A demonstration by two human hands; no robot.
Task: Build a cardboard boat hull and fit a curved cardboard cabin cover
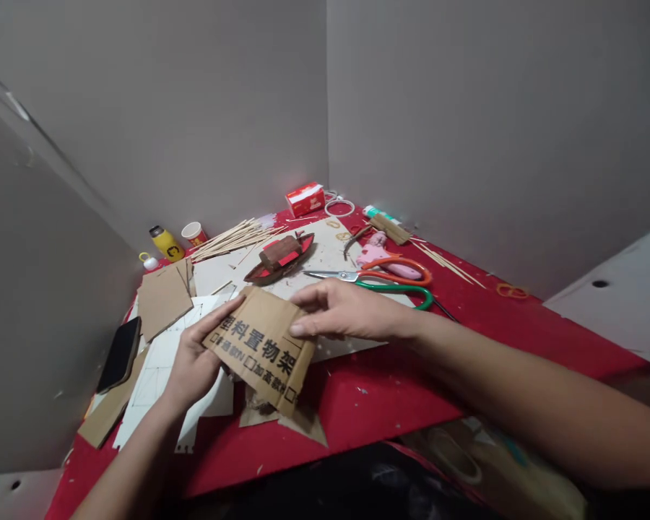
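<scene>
A piece of brown cardboard (263, 343) printed with black Chinese characters is held up over the near part of the table. My left hand (198, 354) grips its left edge, fingers partly hidden behind it. At the upper right edge, my right hand (339, 310) pinches the cardboard between thumb and fingers. Just beyond lies a small model boat (280, 258) in brown and red. Scissors (352, 276) with one orange and one green handle rest by my right hand. Beneath the held piece are more cardboard scraps (310, 426).
On the red table (390, 390) lie drawn paper sheets (154, 375), a phone (119, 354), cardboard pieces (165, 300) and thin wooden sticks (238, 238). A yellow bottle (167, 243), a paper cup (194, 233), a red tissue pack (305, 200) and a pink glue gun (376, 250) stand or lie farther back.
</scene>
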